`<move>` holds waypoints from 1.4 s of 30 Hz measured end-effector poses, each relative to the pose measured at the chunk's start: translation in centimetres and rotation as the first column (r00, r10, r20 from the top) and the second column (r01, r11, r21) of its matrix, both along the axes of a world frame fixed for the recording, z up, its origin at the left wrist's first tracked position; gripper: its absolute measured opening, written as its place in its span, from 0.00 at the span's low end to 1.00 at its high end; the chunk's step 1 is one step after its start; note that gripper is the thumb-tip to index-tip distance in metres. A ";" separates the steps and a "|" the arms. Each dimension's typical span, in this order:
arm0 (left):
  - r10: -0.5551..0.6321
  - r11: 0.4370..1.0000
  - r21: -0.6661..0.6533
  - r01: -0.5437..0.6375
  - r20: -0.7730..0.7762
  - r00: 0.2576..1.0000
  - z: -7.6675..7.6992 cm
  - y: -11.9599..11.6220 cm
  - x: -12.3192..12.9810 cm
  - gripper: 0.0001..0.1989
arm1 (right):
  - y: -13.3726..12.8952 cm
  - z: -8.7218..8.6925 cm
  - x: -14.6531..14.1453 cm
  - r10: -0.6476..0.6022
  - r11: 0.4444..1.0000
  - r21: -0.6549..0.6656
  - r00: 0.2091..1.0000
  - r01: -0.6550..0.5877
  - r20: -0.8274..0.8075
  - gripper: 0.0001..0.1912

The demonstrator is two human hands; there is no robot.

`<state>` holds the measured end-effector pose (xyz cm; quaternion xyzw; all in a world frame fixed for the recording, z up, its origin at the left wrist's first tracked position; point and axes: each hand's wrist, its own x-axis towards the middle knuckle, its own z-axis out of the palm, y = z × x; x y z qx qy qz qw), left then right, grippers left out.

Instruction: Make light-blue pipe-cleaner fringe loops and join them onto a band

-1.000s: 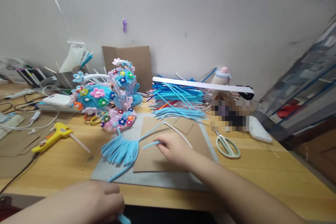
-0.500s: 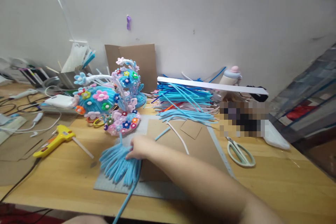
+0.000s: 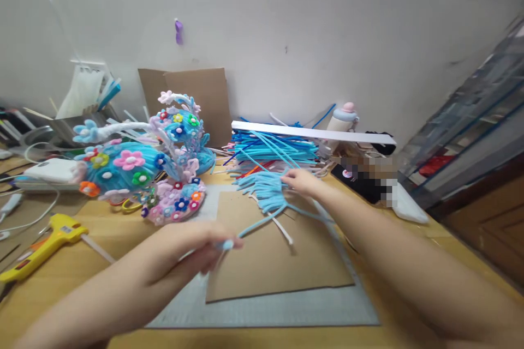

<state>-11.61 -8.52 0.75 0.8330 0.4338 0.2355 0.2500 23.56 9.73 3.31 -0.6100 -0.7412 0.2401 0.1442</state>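
Note:
My right hand (image 3: 302,181) pinches a fanned bundle of light blue pipe cleaners (image 3: 264,190) by its gathered side, above the far part of a cardboard sheet (image 3: 254,272). One light blue pipe cleaner (image 3: 258,223) runs from the bundle down to my left hand (image 3: 216,248), slightly blurred. The left fingers are closed on it, and its tip pokes out between them. A white pipe cleaner (image 3: 282,228) lies on the cardboard beneath. Under the sheet is a grey cutting mat (image 3: 319,313).
Two flower-covered pipe-cleaner ornaments (image 3: 131,161) stand left, near a yellow glue gun (image 3: 61,240). Behind the cardboard is a pile of blue pipe cleaners (image 3: 278,147) with a white strip (image 3: 315,132) on top. A bottle (image 3: 343,120) and black phone (image 3: 364,182) are at right.
My right hand has carried the bundle right and away from me, from the mat's left side to over the cardboard. My left hand has come into view holding the long strand. The view has turned rightward.

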 end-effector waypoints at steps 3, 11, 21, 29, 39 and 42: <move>-0.079 0.997 -0.010 0.078 -0.020 0.997 6.9 4.6 9.0 0.14 | -1.8 0.8 1.0 -0.088 0.979 0.184 0.996 0.090 -0.019 0.10; 0.195 0.924 -0.370 -0.091 0.254 0.947 3.3 4.6 12.4 0.11 | -11.6 1.5 -2.6 -0.092 0.930 -0.294 0.635 -0.220 -0.767 0.10; 0.458 0.780 -0.625 -0.028 0.540 0.707 2.0 4.7 13.2 0.11 | -13.0 -3.8 -6.7 -0.186 0.869 -0.345 0.412 -0.355 -0.892 0.14; 0.411 0.801 -0.596 -0.062 0.471 0.781 1.1 4.2 13.7 0.08 | -13.7 -4.1 -6.2 -0.010 0.972 -0.132 0.525 -0.196 -0.851 0.09; 0.378 0.795 -0.606 0.033 0.537 0.754 -0.4 3.9 13.9 0.07 | -14.3 -3.9 -6.1 0.130 0.986 0.032 0.630 -0.165 -0.765 0.11; 0.373 0.782 -0.618 0.078 0.565 0.736 -0.5 4.0 13.9 0.06 | -14.4 -4.2 -6.3 0.120 0.985 0.017 0.606 -0.173 -0.786 0.11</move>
